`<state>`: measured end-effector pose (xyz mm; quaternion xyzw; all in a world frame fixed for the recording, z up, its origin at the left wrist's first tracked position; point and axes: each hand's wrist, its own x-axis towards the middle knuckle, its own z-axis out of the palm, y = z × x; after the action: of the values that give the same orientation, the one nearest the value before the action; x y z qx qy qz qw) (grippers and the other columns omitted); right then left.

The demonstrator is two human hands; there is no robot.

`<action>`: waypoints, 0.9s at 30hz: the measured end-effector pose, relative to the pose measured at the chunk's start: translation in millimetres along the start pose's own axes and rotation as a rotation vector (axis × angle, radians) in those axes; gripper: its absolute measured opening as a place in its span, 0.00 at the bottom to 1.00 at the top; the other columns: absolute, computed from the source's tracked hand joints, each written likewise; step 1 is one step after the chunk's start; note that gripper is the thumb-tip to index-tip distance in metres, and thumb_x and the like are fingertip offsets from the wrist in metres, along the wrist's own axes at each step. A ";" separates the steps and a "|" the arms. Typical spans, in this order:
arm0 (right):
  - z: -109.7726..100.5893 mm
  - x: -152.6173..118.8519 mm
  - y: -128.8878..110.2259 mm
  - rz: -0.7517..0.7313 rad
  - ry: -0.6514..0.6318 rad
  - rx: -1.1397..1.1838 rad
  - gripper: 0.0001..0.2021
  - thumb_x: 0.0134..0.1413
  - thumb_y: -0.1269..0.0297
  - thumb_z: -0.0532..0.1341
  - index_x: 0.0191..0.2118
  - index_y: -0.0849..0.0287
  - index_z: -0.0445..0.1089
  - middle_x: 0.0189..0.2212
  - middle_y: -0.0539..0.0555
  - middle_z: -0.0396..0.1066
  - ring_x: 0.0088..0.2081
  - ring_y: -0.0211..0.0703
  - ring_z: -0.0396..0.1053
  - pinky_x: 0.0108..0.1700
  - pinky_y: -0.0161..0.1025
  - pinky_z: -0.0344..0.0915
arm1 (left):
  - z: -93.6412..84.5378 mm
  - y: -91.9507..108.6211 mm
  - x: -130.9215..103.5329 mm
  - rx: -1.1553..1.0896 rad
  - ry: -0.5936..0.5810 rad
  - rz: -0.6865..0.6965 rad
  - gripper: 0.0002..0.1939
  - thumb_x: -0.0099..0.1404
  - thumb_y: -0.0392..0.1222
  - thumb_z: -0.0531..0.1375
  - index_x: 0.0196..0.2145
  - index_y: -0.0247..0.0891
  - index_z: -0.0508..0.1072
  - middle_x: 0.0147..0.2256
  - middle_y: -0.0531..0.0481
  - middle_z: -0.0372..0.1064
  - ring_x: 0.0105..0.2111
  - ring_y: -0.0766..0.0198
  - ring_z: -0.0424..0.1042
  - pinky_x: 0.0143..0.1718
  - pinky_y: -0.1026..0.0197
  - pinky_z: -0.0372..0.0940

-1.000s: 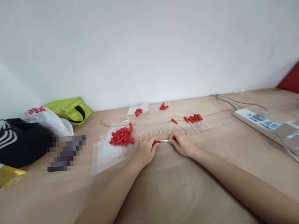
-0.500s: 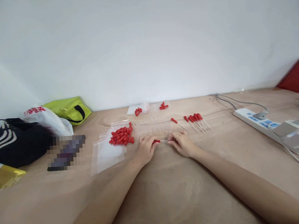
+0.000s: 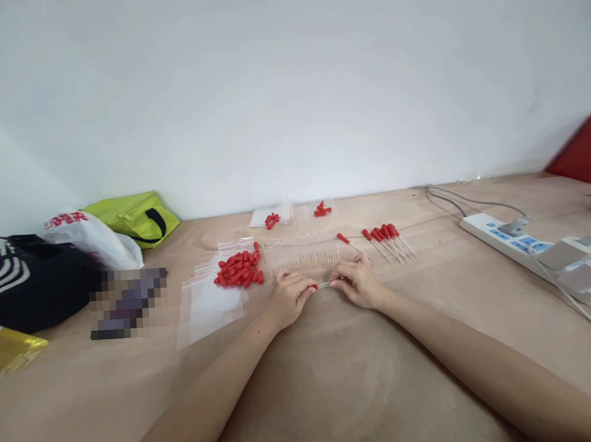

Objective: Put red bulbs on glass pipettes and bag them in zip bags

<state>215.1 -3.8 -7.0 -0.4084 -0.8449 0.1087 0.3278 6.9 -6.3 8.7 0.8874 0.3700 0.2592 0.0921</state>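
My left hand (image 3: 291,297) pinches a red rubber dropper bulb (image 3: 315,286), mostly covered by the fingers. From its mouth a clear dropper tube (image 3: 324,284) runs across to my right hand (image 3: 358,282), whose fingertips are closed on it. How deep the tube sits in the bulb is hidden. Just beyond my hands lies a row of clear tubes (image 3: 302,252). A pile of loose red bulbs (image 3: 239,267) rests on plastic zip bags (image 3: 208,313) left of my left hand. Several droppers with red bulbs (image 3: 389,238) lie fanned out beyond my right hand, with a single dropper (image 3: 344,238) nearer the row.
Two small groups of red bulbs (image 3: 272,220) lie by plastic bags near the wall. On the right is a white power strip (image 3: 501,238) with plugs and cables. A black bag (image 3: 34,283), a white plastic bag (image 3: 94,240) and a lime-green pouch (image 3: 135,214) stand left.
My left hand's fingers have moved forward over the bulb, so less red shows. The gap between my hands has narrowed slightly, with the tube still between them.
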 end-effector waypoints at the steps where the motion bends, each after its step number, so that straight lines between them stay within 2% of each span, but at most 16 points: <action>1: -0.6 -0.4 -1.7 -0.005 0.010 -0.029 0.07 0.54 0.65 0.53 0.29 0.59 0.65 0.27 0.48 0.70 0.29 0.34 0.63 0.40 0.40 0.44 | 0.2 0.2 -0.1 0.010 0.006 0.008 0.10 0.64 0.39 0.49 0.32 0.39 0.70 0.31 0.54 0.73 0.33 0.66 0.69 0.46 0.56 0.49; 7: -1.8 -3.4 -10.0 -0.048 0.051 -0.176 0.09 0.54 0.66 0.51 0.29 0.60 0.66 0.26 0.50 0.69 0.27 0.35 0.60 0.39 0.40 0.43 | 1.8 0.7 -0.9 0.067 0.052 0.063 0.11 0.65 0.38 0.48 0.30 0.39 0.69 0.30 0.54 0.72 0.32 0.67 0.69 0.47 0.55 0.49; 13: 0.4 -5.4 -12.4 -0.074 0.042 -0.134 0.12 0.56 0.66 0.49 0.29 0.60 0.67 0.24 0.50 0.69 0.26 0.35 0.60 0.36 0.39 0.43 | 2.9 1.7 -0.8 0.109 0.060 0.170 0.10 0.65 0.38 0.49 0.30 0.38 0.68 0.27 0.53 0.71 0.31 0.66 0.68 0.47 0.55 0.49; 19: 4.4 -5.1 -17.1 -0.009 0.004 -0.035 0.12 0.57 0.65 0.48 0.29 0.60 0.66 0.25 0.50 0.69 0.26 0.35 0.62 0.36 0.38 0.44 | 0.6 5.3 0.5 0.155 0.062 0.208 0.10 0.64 0.37 0.48 0.29 0.37 0.67 0.27 0.53 0.69 0.30 0.66 0.66 0.46 0.55 0.49; 27: 9.2 -0.9 -22.5 0.053 -0.044 -0.036 0.13 0.57 0.65 0.49 0.27 0.60 0.67 0.26 0.50 0.70 0.29 0.35 0.64 0.36 0.37 0.44 | 1.6 5.0 1.3 0.164 0.047 0.216 0.12 0.65 0.38 0.47 0.29 0.37 0.67 0.27 0.52 0.69 0.31 0.66 0.66 0.47 0.55 0.49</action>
<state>195.7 -18.1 -4.2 -0.4342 -0.8426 0.1109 0.2986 11.5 -8.9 9.6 0.9204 0.2942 0.2570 -0.0180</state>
